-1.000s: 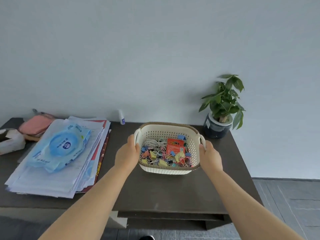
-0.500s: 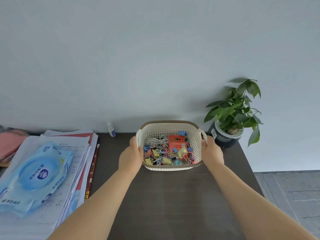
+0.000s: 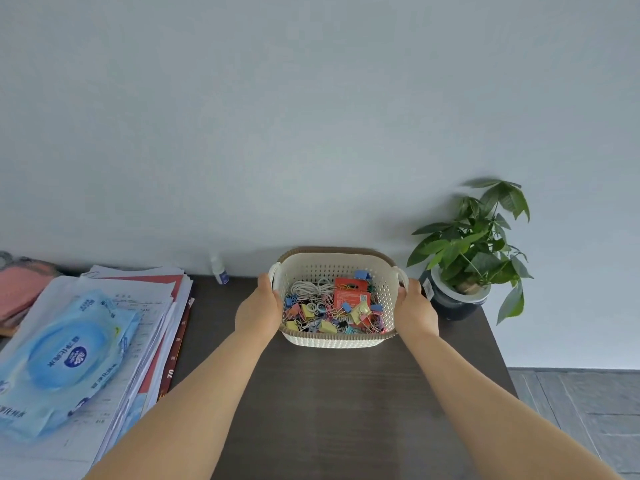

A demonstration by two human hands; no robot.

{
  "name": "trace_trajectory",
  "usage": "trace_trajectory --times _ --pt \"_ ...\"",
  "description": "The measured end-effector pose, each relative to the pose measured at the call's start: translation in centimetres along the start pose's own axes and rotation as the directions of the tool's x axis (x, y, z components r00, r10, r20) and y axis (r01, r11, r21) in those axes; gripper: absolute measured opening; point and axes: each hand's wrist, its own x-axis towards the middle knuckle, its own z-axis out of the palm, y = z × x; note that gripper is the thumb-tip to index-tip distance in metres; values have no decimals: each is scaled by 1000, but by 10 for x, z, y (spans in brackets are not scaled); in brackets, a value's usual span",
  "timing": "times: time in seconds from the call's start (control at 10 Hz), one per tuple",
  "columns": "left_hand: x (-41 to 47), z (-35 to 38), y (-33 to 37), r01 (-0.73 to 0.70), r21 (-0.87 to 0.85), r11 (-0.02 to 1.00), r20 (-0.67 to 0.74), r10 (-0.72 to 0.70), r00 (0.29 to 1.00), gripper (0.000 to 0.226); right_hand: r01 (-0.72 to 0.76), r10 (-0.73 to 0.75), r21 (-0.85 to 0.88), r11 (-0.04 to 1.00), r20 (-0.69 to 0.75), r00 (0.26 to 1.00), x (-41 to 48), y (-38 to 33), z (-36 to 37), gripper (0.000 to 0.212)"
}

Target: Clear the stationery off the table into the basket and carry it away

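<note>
Dark table (image 3: 329, 393), pale wall (image 3: 311, 116): my left hand (image 3: 258, 311) grips the basket (image 3: 332, 341) at nine o'clock, my right hand (image 3: 415, 311) at three.

Floor of basket (image 3: 333, 342) unseen under stationery (image 3: 332, 308)

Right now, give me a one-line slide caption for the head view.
Left hand and right hand grip the clip-filled basket by its sides at the dark table.
</note>
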Motion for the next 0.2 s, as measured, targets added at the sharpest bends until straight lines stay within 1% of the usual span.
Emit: trace_trajectory --times 0.1,0.2 --pt "-2 -2 0 13 -16 1000 62 -12 998 40 0 0 3 1000 27 1000 0 -2 -1 32" --pt "2 -11 -3 -37 -66 997 189 49 981 61 8 -17 65 998 138 990 8 0 -9 43"
